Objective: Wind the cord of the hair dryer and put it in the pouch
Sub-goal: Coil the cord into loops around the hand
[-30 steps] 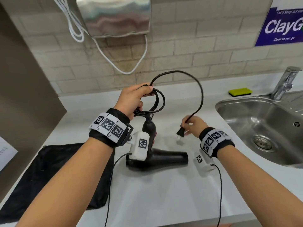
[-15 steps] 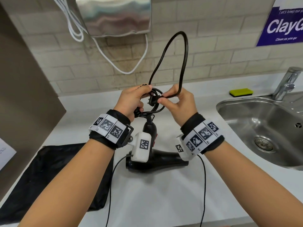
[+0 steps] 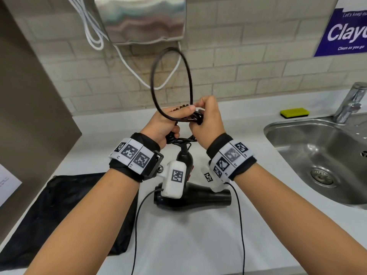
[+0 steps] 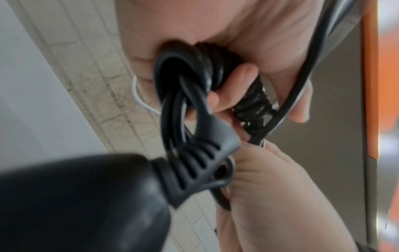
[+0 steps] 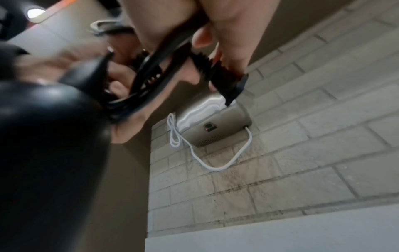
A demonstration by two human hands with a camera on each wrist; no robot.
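A black hair dryer (image 3: pixel 195 197) lies on the white counter (image 3: pixel 188 241), its handle pointing up toward my hands. My left hand (image 3: pixel 168 120) grips the coiled bundle of black cord (image 4: pixel 185 95) above the handle. My right hand (image 3: pixel 206 118) is pressed against the bundle and pinches the plug end (image 5: pixel 228 85) of the cord. A free loop of cord (image 3: pixel 170 80) arches up above both hands. The black pouch (image 3: pixel 59 211) lies flat on the counter at the left.
A steel sink (image 3: pixel 325 159) with a tap (image 3: pixel 349 102) sits at the right, a yellow sponge (image 3: pixel 295 112) behind it. A metal hand dryer (image 3: pixel 141 18) with white cable hangs on the tiled wall. A brown panel (image 3: pixel 29 108) stands at the left.
My right hand has carried the plug from low on the right up to the bundle in my left hand. The free loop has swung upward and narrowed.
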